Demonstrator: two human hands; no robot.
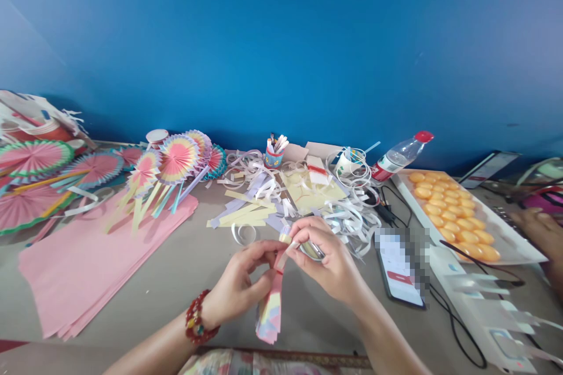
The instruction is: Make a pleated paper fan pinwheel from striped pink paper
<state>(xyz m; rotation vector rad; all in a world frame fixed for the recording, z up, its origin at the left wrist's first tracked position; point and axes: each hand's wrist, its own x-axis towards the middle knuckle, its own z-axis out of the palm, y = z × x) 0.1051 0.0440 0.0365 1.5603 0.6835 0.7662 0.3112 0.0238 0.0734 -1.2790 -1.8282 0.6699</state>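
In front of me is a folded paper fan (270, 313), a narrow pleated bundle in pink, yellow and lilac with a red band round its middle. My left hand (246, 275) grips it near the band, with a red bead bracelet on that wrist. The fingers of my right hand (323, 255) are closed in a pinch on a pale strip (290, 246) lying against the bundle's upper part. Behind the right hand a shiny metal object (311, 250) shows only in part. Yellow paper strips (246, 215) and curled white strips (352, 220) lie just beyond my hands.
Pink paper sheets (101, 258) and finished rosette fans (178, 158) lie at left. A pen cup (273, 157) and plastic bottle (400, 155) stand by the blue wall. A phone (400, 269), power strip (475, 304), cables and a tray (523, 249) of orange, egg-shaped items are at right, beside another person's hand (539, 228).
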